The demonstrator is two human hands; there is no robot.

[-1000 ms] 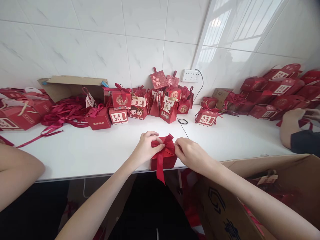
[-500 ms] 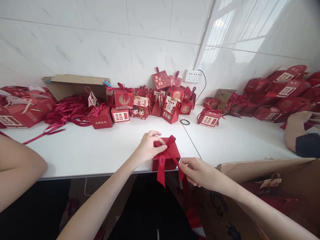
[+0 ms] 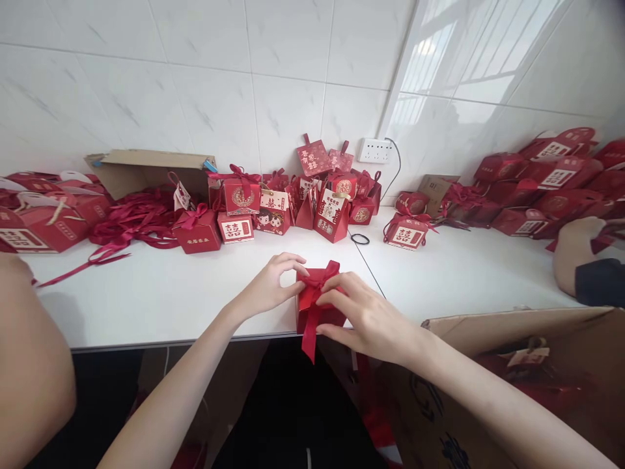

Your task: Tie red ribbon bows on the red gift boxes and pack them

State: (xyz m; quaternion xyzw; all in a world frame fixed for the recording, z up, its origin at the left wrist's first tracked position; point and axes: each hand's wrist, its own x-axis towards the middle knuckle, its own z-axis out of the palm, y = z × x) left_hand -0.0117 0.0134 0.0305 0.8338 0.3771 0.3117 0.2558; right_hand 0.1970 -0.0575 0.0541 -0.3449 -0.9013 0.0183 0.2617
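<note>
A small red gift box (image 3: 334, 317) sits at the front edge of the white table, with a red ribbon (image 3: 311, 319) tied across its top. One ribbon tail hangs down the front, past the table edge. At the left side of the lid, my left hand (image 3: 273, 284) has thumb and index finger curled round the ribbon's left part. My right hand (image 3: 364, 316) is over the box's right side, fingers apart, thumb and fingertips close to the hanging tail. It covers part of the lid and the knot.
Finished red gift boxes (image 3: 198, 231) line the wall, with a ribbon heap (image 3: 134, 218) at left. Right of me stands an open cardboard box (image 3: 517, 319); behind it are piled boxes (image 3: 556, 176) and another person's hand (image 3: 571, 251). Someone's arm (image 3: 34, 365) is at left.
My right hand has let go of the right ribbon tail and moved left over the box. My left hand has shifted slightly left, from the knot toward the lid's left side.
</note>
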